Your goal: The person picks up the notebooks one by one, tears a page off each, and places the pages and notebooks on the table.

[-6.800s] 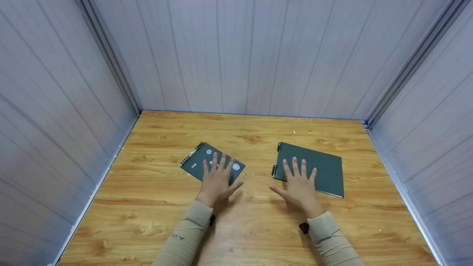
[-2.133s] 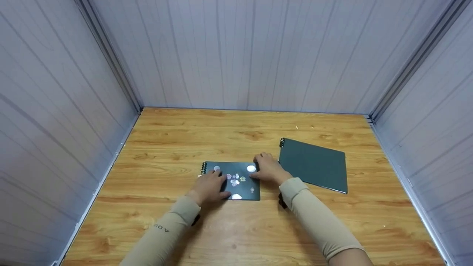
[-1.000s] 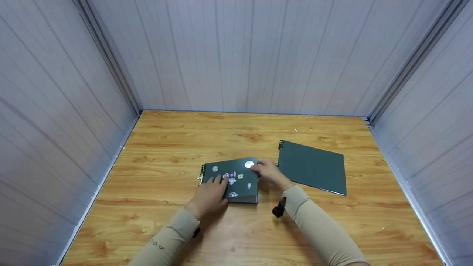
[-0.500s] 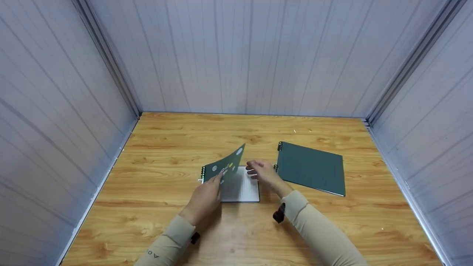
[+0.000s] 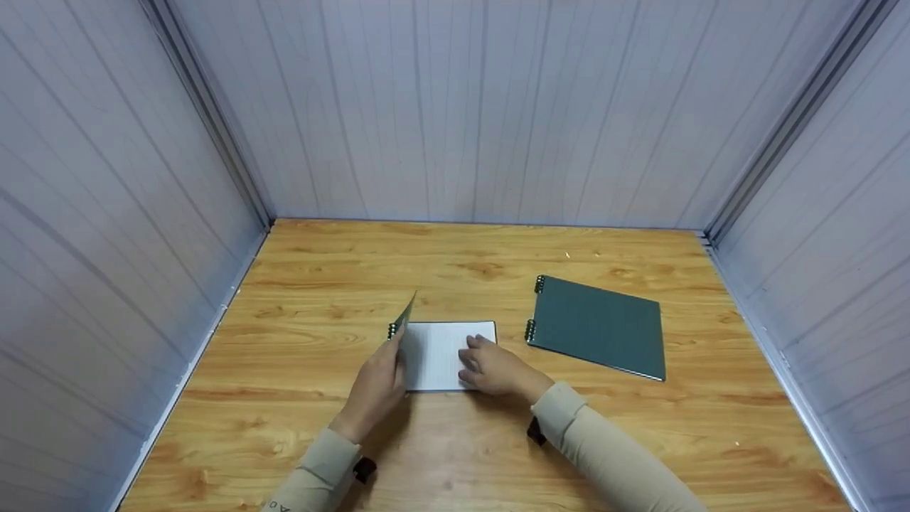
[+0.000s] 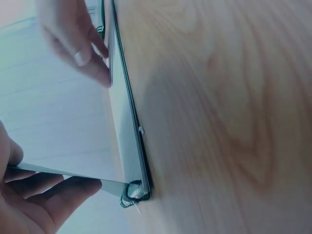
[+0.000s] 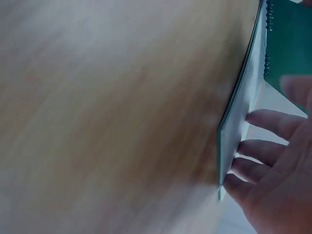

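Left hand (image 5: 373,390) grip pinching the raised cover (image 5: 405,318) of the small notebook (image 5: 444,346), right hand (image 5: 494,368) flat and relaxed on its white page, larger green notebook (image 5: 601,327) nearby on the worktop (image 5: 320,284)

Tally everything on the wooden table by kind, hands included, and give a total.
Spiral notebooks: 2, the small open notebook and the large closed notebook
Hands: 2, the left hand holding the small one's cover upright, and the right hand resting on its page
Total: 4
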Action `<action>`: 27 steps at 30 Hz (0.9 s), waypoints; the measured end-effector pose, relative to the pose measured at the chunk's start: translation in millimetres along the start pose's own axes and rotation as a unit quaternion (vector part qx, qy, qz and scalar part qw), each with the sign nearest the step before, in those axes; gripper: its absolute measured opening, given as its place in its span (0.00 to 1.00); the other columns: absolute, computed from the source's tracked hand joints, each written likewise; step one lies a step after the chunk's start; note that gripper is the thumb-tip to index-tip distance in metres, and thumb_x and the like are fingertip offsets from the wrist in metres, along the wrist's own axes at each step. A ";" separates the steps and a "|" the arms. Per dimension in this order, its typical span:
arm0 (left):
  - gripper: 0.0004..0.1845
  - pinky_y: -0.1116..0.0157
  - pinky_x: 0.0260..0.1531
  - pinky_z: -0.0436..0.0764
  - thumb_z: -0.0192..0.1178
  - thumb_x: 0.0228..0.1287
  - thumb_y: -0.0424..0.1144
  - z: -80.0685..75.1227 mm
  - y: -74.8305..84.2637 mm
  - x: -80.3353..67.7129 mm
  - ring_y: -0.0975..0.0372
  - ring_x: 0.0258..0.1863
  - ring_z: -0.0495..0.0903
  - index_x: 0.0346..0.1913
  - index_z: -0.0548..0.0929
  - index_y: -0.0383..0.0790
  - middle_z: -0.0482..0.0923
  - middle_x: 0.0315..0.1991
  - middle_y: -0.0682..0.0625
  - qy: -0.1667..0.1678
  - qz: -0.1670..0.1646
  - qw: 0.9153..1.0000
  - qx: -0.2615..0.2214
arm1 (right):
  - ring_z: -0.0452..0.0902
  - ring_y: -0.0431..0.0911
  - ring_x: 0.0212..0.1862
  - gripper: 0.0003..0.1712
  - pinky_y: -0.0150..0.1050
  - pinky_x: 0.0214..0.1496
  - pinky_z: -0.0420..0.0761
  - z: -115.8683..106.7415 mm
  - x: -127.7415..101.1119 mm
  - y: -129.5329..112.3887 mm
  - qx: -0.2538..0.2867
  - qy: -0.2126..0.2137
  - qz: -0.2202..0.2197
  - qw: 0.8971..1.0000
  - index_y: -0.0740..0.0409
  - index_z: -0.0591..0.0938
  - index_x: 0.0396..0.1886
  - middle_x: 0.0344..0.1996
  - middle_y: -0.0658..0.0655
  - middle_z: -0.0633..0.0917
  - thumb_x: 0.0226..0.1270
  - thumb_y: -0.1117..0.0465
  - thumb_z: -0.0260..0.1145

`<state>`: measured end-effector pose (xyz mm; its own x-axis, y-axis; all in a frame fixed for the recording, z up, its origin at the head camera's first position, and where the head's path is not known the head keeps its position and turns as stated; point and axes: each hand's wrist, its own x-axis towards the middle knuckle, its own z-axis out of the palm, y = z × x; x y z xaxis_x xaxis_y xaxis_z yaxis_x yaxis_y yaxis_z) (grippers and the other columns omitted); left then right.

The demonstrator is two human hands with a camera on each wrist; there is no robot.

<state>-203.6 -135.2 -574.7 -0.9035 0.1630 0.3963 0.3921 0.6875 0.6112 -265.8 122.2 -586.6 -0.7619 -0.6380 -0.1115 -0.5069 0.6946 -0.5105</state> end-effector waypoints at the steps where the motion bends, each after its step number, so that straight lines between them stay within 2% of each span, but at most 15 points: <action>1: 0.25 0.44 0.69 0.81 0.53 0.82 0.25 -1.8 -1.0 0.0 0.39 0.71 0.80 0.77 0.70 0.21 0.78 0.70 0.26 0.008 0.000 1.000 -0.007 | 0.60 0.69 0.84 0.31 0.61 0.87 0.61 -0.3 -1.3 -1.1 -0.005 -0.008 0.007 1.000 0.68 0.78 0.74 0.80 0.76 0.68 0.81 0.53 0.64; 5: 0.24 0.41 0.66 0.83 0.55 0.80 0.25 -16.4 -1.7 3.6 0.38 0.67 0.83 0.74 0.73 0.21 0.81 0.66 0.27 0.042 -0.017 0.998 -0.048 | 0.56 0.65 0.87 0.35 0.59 0.88 0.58 -3.0 -3.7 -4.7 -0.007 -0.030 0.031 0.999 0.65 0.76 0.77 0.83 0.71 0.65 0.76 0.54 0.70; 8: 0.20 0.40 0.58 0.88 0.55 0.81 0.28 -33.6 -0.6 9.7 0.39 0.59 0.87 0.69 0.77 0.22 0.85 0.60 0.28 0.070 -0.032 0.994 -0.076 | 0.57 0.64 0.86 0.35 0.58 0.88 0.59 -4.2 -3.3 -5.6 -0.010 -0.030 0.032 0.999 0.64 0.77 0.76 0.83 0.70 0.65 0.75 0.55 0.71; 12: 0.18 0.44 0.48 0.91 0.54 0.83 0.31 -58.5 -0.4 18.0 0.44 0.50 0.90 0.66 0.80 0.25 0.88 0.55 0.31 0.105 -0.054 0.990 -0.076 | 0.60 0.66 0.85 0.33 0.58 0.88 0.61 -3.9 -1.9 -5.4 -0.023 -0.023 0.025 0.999 0.65 0.79 0.75 0.82 0.71 0.67 0.74 0.57 0.72; 15: 0.17 0.47 0.48 0.91 0.55 0.83 0.32 -75.9 -2.6 22.5 0.47 0.50 0.90 0.65 0.81 0.26 0.89 0.55 0.33 0.131 -0.081 0.985 -0.073 | 0.60 0.65 0.85 0.33 0.58 0.87 0.61 -3.4 -2.1 -4.5 -0.027 -0.023 0.026 0.999 0.64 0.79 0.75 0.82 0.71 0.68 0.74 0.56 0.72; 18: 0.15 0.47 0.48 0.90 0.57 0.82 0.31 -93.0 -7.3 25.4 0.46 0.48 0.90 0.62 0.83 0.24 0.89 0.52 0.31 0.150 -0.116 0.979 -0.077 | 0.59 0.64 0.86 0.34 0.58 0.88 0.60 -3.2 -2.6 -3.7 -0.025 -0.026 0.031 0.999 0.63 0.79 0.76 0.83 0.69 0.67 0.75 0.55 0.72; 21: 0.16 0.42 0.52 0.89 0.58 0.81 0.31 -111.5 -14.4 26.3 0.40 0.51 0.89 0.62 0.82 0.22 0.87 0.55 0.27 0.135 -0.165 0.974 -0.077 | 0.59 0.63 0.86 0.34 0.57 0.88 0.60 -2.9 -2.7 -4.4 -0.023 -0.028 0.035 0.999 0.62 0.78 0.76 0.83 0.68 0.67 0.76 0.55 0.72; 24: 0.19 0.37 0.60 0.85 0.57 0.81 0.32 -129.0 -22.3 25.1 0.35 0.60 0.86 0.65 0.79 0.21 0.83 0.61 0.23 0.089 -0.213 0.971 -0.067 | 0.59 0.63 0.86 0.34 0.57 0.88 0.60 -3.1 -3.7 -4.7 -0.024 -0.027 0.034 0.999 0.62 0.78 0.76 0.83 0.68 0.67 0.76 0.55 0.72; 27: 0.21 0.36 0.61 0.85 0.56 0.81 0.32 -142.8 -32.9 21.5 0.33 0.62 0.84 0.68 0.77 0.21 0.80 0.64 0.22 0.042 -0.246 0.967 -0.049 | 0.59 0.63 0.86 0.34 0.57 0.88 0.60 -2.9 -4.6 -4.1 -0.024 -0.023 0.031 0.999 0.63 0.78 0.76 0.83 0.68 0.67 0.76 0.54 0.71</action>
<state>-211.3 -255.3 -488.4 -0.9693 -0.2280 0.0925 -0.0639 0.5965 0.8001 -261.4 123.2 -581.6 -0.7730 -0.6079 -0.1812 -0.4800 0.7473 -0.4595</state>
